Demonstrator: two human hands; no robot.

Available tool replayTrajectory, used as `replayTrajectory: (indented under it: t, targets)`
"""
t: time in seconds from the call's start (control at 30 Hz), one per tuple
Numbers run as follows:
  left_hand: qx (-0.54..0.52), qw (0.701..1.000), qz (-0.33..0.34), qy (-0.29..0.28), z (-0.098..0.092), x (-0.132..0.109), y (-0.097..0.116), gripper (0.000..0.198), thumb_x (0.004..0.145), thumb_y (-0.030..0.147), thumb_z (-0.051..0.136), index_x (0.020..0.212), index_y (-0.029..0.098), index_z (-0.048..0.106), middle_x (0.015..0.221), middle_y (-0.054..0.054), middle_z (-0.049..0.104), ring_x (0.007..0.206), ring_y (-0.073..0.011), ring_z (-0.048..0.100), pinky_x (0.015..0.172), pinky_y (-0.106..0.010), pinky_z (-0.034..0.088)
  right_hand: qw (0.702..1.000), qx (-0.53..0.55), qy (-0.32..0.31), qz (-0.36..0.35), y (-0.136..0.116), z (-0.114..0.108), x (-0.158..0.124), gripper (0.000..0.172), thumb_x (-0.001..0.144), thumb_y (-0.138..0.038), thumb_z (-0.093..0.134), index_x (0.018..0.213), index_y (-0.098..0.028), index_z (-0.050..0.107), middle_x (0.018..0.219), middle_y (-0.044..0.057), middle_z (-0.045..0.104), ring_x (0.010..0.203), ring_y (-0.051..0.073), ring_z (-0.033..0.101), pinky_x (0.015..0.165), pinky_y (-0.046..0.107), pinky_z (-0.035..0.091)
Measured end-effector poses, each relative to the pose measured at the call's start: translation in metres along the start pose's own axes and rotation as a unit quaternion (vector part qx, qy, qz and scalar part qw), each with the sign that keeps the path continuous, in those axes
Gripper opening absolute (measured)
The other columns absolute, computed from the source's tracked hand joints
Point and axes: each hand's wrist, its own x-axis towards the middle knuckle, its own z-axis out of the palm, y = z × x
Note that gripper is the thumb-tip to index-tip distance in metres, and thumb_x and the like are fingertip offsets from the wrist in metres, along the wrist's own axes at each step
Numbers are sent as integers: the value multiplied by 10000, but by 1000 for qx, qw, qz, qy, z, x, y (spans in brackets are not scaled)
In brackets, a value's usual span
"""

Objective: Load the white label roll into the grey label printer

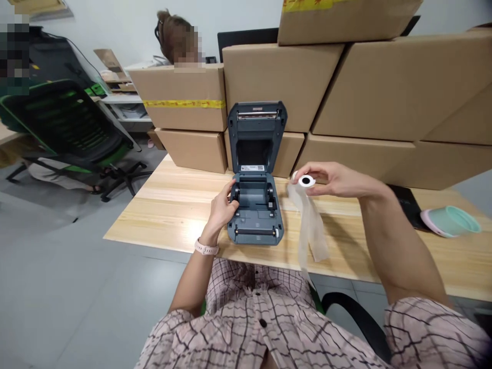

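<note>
A dark grey label printer [255, 219] stands on the wooden table in front of me with its lid [257, 134] raised upright. Its inner bay and the roller near the front edge show. My left hand [222, 207] grips the printer's left side, with fingers along the edge and the thumb over the rim. To the right of the printer, my right hand [326, 178] pinches a small white roll of labels [312, 179] with a dark core hole. From the roll a pale, translucent strip [315, 230] hangs in loops, and one end drops past the table's front edge.
Stacked cardboard boxes [269, 77] line the back of the wooden table [154, 205]. At the right lie a mint and pink cup [453, 221] and a dark flat object [405, 202]. A green-black office chair [65, 128] is on the left, and another person [175, 41] sits behind the boxes.
</note>
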Motion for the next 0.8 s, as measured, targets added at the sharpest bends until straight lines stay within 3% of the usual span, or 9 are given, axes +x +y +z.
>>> replayTrajectory:
  t: [0.07, 0.13, 0.33, 0.43, 0.5, 0.57, 0.63, 0.7, 0.8]
  targets:
    - [-2, 1000, -4, -3, 0, 1, -1, 822, 678, 66, 587, 1471, 283, 580, 1340, -68, 719, 1094, -267, 703, 951, -408, 578, 997, -65, 26, 34, 15, 10, 2, 304, 806, -397, 706, 1052, -222, 677, 1076, 53, 756, 949, 232, 693, 827, 349, 522]
    - [-12, 1000, -6, -3, 0, 2, -2, 808, 678, 64, 587, 1459, 274, 592, 1328, -71, 725, 1100, -271, 702, 959, -420, 579, 989, -143, 15, 42, 27, 25, 14, 275, 776, -329, 667, 1028, -219, 656, 1035, 45, 755, 931, 236, 681, 842, 349, 488]
    - [-28, 1000, -11, -2, 1, 1, -2, 811, 671, 63, 589, 1460, 251, 589, 1354, -88, 710, 1054, -256, 720, 941, -395, 590, 966, -256, -12, 40, 51, 65, 54, 265, 678, -228, 709, 939, -217, 665, 910, 55, 732, 1045, 297, 629, 1097, 499, 299]
    - [-21, 1000, -12, -1, 1, 1, -2, 819, 663, 63, 586, 1461, 247, 586, 1361, -84, 707, 1031, -244, 727, 936, -381, 589, 963, -266, -13, 39, 54, 68, 57, 262, 675, -204, 720, 935, -207, 691, 966, 89, 743, 1090, 316, 628, 1119, 543, 274]
    - [-19, 1000, -8, 1, 1, 1, -3, 814, 665, 65, 582, 1458, 250, 590, 1354, -80, 711, 1037, -243, 724, 940, -381, 588, 966, -258, -15, 33, 54, 56, 48, 302, 717, -271, 739, 1012, -218, 707, 1085, 97, 754, 1169, 327, 618, 1156, 578, 248]
    - [-17, 1000, -7, 1, 1, 1, -3, 806, 668, 64, 580, 1451, 255, 596, 1349, -75, 715, 1048, -242, 719, 944, -382, 586, 980, -197, 16, 21, 57, 35, 32, 338, 809, -367, 696, 1123, -241, 702, 1201, 90, 742, 1228, 320, 612, 1175, 579, 279]
    - [-13, 1000, -10, 2, 1, 1, -3, 800, 670, 61, 581, 1445, 258, 603, 1344, -73, 718, 1055, -244, 715, 948, -383, 584, 992, -84, 92, 16, 68, 12, 13, 376, 866, -402, 643, 1210, -254, 677, 1292, 97, 715, 1266, 306, 614, 1161, 545, 366]
    - [-9, 1000, -11, 5, 1, 1, -2, 801, 667, 56, 583, 1443, 254, 607, 1338, -74, 721, 1067, -249, 713, 957, -384, 582, 988, 44, 144, 34, 85, -2, -2, 492, 803, -386, 720, 1271, -252, 644, 1380, 130, 671, 1313, 308, 605, 1132, 507, 442]
    - [-10, 1000, -6, 7, 2, 1, -2, 800, 659, 50, 584, 1435, 243, 615, 1340, -75, 721, 1110, -260, 707, 979, -385, 577, 967, 197, 127, 101, 113, 9, -10, 827, 596, -335, 896, 1357, -261, 580, 1479, 160, 606, 1369, 321, 574, 1111, 483, 487]
